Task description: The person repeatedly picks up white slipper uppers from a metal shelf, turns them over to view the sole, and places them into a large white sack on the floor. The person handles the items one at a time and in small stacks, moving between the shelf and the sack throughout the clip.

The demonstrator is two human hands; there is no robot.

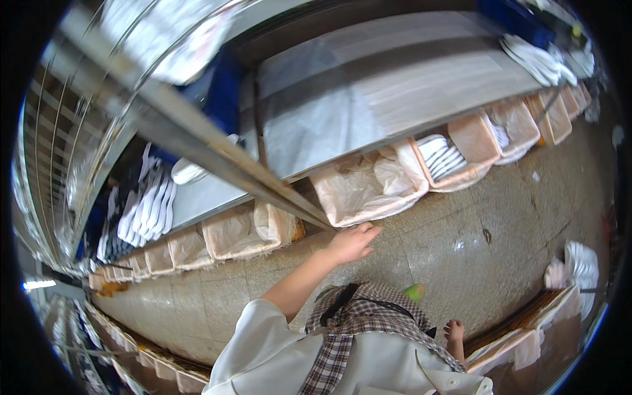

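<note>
My left hand [355, 242] reaches forward beside the front rim of a pale plastic-lined bin [368, 191]. Its fingers are partly stretched and apart, with nothing seen in them. Whether it touches the rim I cannot tell. My right hand [454, 330] hangs low at my right side, fingers loosely bent and apart, holding nothing visible. A checked brown apron [382, 304] covers my front. In the neighbouring bin [469, 146] stands a row of white folded fabric pieces [441, 158], perhaps socks.
A metal worktable [421, 59] runs above the bins, with white fabric pieces [536, 60] at its right. A slanted metal post [217, 155] crosses the left. More white pieces [150, 209] lie beyond it. Behind me are lined bins [507, 352]. A green object [415, 291] shows near my feet.
</note>
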